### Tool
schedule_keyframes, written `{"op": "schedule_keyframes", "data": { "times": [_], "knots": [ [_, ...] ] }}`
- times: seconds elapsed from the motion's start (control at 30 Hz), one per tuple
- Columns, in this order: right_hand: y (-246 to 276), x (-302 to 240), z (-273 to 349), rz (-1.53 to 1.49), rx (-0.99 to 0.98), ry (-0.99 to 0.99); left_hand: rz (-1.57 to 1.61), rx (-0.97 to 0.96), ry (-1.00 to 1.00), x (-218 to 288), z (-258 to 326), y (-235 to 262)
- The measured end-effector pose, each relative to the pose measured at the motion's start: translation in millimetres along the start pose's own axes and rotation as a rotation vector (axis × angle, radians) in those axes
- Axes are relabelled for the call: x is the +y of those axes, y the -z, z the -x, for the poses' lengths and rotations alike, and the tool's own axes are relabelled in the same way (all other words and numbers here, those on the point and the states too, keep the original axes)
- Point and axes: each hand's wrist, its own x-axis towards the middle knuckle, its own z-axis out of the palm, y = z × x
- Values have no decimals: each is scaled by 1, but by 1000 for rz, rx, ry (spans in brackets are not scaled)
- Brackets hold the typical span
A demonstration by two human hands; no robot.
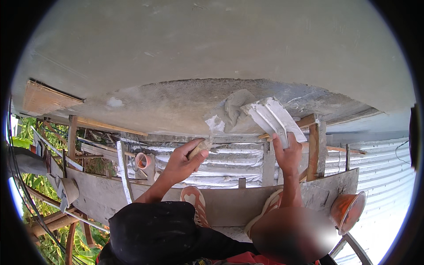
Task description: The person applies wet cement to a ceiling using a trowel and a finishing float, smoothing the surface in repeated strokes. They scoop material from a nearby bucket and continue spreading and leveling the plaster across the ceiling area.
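In my left hand (179,163) is a small trowel (200,149); my fingers wrap its tan handle, and its pale blade seems to reach up to the wall. My right hand (289,152) grips the handle of a plastering trowel (276,115), a wide flat plate smeared with grey. Its plate is tilted at the wall (212,39), with its left edge by a lump of wet mortar (237,105). The mortar lies on a rough, darker strip along the wall's lower part, below smooth grey plaster. Whether the plate touches the wall is hard to tell.
My shoes stand on a narrow plank (225,207). An orange bucket (349,212) sits at its right end, a grey bucket (68,192) at its left. Wooden posts (314,150) rise near the wall. Black cables (20,181) hang at left; corrugated sheets (375,176) lie right.
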Motion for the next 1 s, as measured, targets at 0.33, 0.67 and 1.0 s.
{"op": "schedule_keyframes", "data": {
  "times": [0.33,0.67,1.0],
  "knots": [
    [0,-5,-20,-46,268,-60,-165,-79,33,6,7,-14],
    [18,19,-67,-75,381,-146,55,-84,97,41,-19,-1],
    [0,6,-80,-46,298,-79,48,-60,132,38,-23,1]
  ]
}}
